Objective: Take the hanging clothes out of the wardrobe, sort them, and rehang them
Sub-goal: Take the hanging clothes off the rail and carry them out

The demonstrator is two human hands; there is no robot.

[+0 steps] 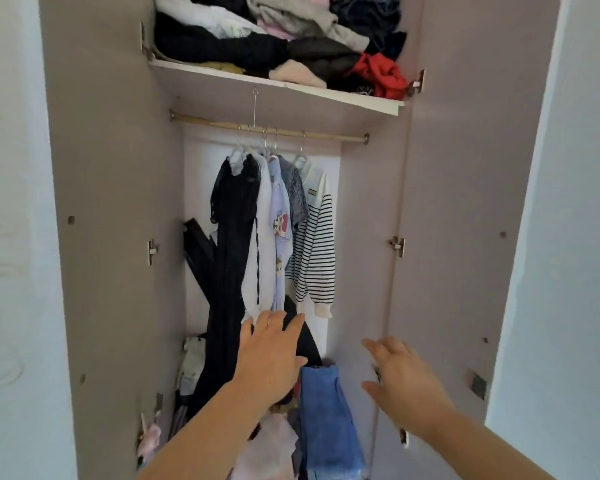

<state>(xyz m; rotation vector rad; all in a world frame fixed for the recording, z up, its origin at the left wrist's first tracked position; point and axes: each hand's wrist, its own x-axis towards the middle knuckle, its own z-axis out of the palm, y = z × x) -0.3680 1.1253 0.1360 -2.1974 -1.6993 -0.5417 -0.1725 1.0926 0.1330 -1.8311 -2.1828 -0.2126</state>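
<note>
Left hand (271,355): nearest the lens, with a bare forearm. Fingers straight and spread, grasping nothing. The fingertips overlap the lower hems of the hanging clothes; contact cannot be told.
Right hand (407,379): fingers relaxed and loosely spread, holding nothing. It sits before the right inner wall, apart from every garment.
Denim garment (326,417): blue, coarse weave, standing among heaped soft clothes in the wardrobe bottom, just right of the left forearm.
Wardrobe (368,237): matte mauve-grey board with a pale back panel. Both doors are swung wide and metal hinges show on each side.
Rail (326,134): pale round rod spanning the interior under the shelf. Garments are bunched at its middle, with bare rod to either side.
Hangers (300,157): pale plastic shoulders with thin metal hooks, set close together.
Black garment (232,237): long, partly sheer, leftmost on the rail and reaching lowest.
White garment (262,237): smooth cloth with a dark line of trim running down it.
Lavender garment (280,230): light cloth with cartoon prints; any lettering is illegible.
Grey patterned top (297,192): short and mottled.
Striped sweater (314,251): white knit with black horizontal stripes and ribbed cuffs, rightmost on the rail. Its small chest label is too small to read.
Shelf (222,76): white-edged board above the rail, carrying crumpled piled clothes (257,26), with a red garment (381,72) at the right end.
Open room: clear back panel right of the striped sweater.
</note>
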